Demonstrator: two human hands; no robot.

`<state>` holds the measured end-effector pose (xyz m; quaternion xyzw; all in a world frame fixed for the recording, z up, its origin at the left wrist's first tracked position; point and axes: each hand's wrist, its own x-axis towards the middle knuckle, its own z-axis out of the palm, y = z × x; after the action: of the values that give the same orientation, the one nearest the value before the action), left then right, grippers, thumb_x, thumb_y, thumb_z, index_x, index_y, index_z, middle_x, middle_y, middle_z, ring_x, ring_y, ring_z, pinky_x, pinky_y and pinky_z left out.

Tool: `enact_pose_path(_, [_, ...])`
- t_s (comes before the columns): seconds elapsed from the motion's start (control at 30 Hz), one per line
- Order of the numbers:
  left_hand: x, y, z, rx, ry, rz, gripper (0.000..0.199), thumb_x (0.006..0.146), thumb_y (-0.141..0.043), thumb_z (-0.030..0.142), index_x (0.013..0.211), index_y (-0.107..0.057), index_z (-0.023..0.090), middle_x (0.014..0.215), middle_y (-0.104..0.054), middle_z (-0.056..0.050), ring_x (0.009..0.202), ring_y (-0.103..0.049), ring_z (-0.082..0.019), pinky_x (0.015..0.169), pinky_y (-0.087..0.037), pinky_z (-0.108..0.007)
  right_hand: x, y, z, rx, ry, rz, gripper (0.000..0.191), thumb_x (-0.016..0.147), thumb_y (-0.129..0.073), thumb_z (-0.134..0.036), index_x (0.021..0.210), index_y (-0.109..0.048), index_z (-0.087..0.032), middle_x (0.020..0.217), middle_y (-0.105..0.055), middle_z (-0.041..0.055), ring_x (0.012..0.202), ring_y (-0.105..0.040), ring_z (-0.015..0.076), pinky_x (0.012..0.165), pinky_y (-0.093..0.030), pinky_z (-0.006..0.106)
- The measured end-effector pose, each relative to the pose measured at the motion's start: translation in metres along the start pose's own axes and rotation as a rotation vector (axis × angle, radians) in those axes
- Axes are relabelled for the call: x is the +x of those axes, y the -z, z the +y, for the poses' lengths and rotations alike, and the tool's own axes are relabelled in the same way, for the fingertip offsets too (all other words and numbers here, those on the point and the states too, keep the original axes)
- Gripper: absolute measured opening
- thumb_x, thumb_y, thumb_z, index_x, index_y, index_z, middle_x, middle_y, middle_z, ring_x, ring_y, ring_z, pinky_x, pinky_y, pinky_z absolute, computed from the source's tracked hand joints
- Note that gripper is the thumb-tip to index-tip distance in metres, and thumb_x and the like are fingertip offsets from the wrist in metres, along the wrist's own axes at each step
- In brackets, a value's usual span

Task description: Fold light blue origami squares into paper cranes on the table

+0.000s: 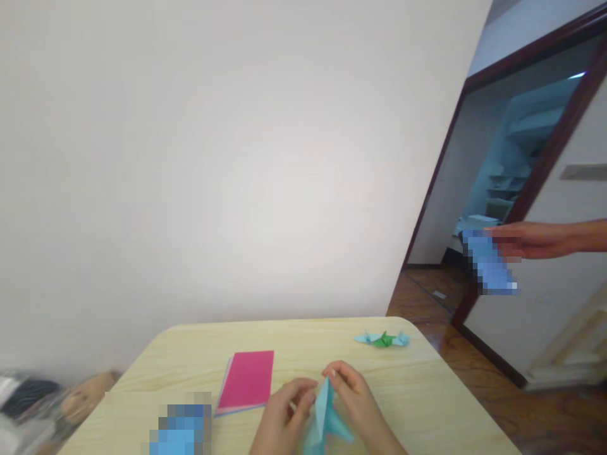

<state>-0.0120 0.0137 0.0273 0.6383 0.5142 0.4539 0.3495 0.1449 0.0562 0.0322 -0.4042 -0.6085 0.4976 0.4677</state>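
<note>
A light-blue sheet of origami paper (pixel 321 414), folded into pointed flaps, stands upright over the near part of the table, with its lower end cut off by the picture's edge. From the left, my left hand (pixel 287 414) is closed, thumb and fingers pinched at the side of the paper. My right hand (pixel 356 404) pinches near the paper's top point between thumb and forefinger. One flap sticks out to the lower right, beneath my right hand.
Pink paper sheets (pixel 247 380) lie stacked left of my hands on the pale wooden table (pixel 190 354). Small folded blue and green paper figures (pixel 385 340) sit at the back right. A pixelated blue object (pixel 177 433) is at front left. Another person's hand (pixel 531 240) holds a pixelated blue object (pixel 490 262).
</note>
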Motion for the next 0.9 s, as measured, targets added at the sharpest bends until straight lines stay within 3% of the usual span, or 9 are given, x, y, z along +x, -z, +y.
enact_pose_path(0.13, [-0.001, 0.000, -0.003, -0.082, -0.144, -0.087, 0.018, 0.081, -0.052, 0.021, 0.095, -0.063, 0.024, 0.095, -0.065, -0.004, 0.072, -0.062, -0.014, 0.059, -0.046, -0.020, 0.006, 0.005, 0.006, 0.015, 0.009, 0.014, 0.035, 0.076, -0.055, -0.051, 0.074, -0.060, -0.016, 0.065, -0.053, -0.0001, 0.065, -0.050, 0.0151, 0.062, -0.040, 0.025])
enact_pose_path(0.23, [0.000, -0.001, -0.006, -0.077, -0.205, -0.099, 0.017, 0.076, -0.060, 0.017, 0.090, -0.064, 0.024, 0.091, -0.065, -0.003, 0.069, -0.061, -0.012, 0.055, -0.045, -0.017, 0.006, 0.005, 0.006, 0.005, 0.013, 0.000, 0.038, 0.076, -0.055, -0.053, 0.075, -0.059, -0.015, 0.065, -0.053, 0.0001, 0.065, -0.050, 0.0149, 0.062, -0.039, 0.025])
enact_pose_path(0.43, [0.002, 0.001, -0.006, 0.014, -0.196, -0.007, 0.004, 0.077, -0.061, 0.019, 0.075, -0.064, 0.021, 0.075, -0.065, -0.001, 0.068, -0.060, -0.014, 0.057, -0.043, -0.018, 0.000, 0.000, 0.000, -0.021, 0.032, -0.026, 0.038, 0.078, -0.051, -0.054, 0.078, -0.058, -0.016, 0.066, -0.052, 0.0001, 0.063, -0.049, 0.0141, 0.059, -0.039, 0.024])
enact_pose_path(0.8, [0.002, 0.003, 0.004, 0.111, -0.093, 0.134, 0.010, 0.079, -0.056, 0.029, 0.073, -0.057, 0.020, 0.065, -0.062, 0.002, 0.060, -0.057, -0.014, 0.054, -0.043, -0.022, -0.012, -0.003, -0.016, -0.084, 0.091, -0.071, 0.032, 0.087, -0.041, -0.043, 0.079, -0.058, -0.017, 0.074, -0.058, 0.0037, 0.074, -0.055, 0.0181, 0.068, -0.043, 0.028])
enact_pose_path(0.9, [0.001, 0.002, 0.003, 0.135, -0.106, 0.152, 0.011, 0.078, -0.056, 0.031, 0.073, -0.057, 0.021, 0.064, -0.061, 0.003, 0.057, -0.056, -0.014, 0.053, -0.043, -0.022, -0.014, -0.004, -0.021, -0.147, 0.133, -0.061, 0.021, 0.083, -0.050, -0.036, 0.082, -0.059, -0.017, 0.078, -0.060, 0.0043, 0.078, -0.057, 0.0192, 0.072, -0.044, 0.028])
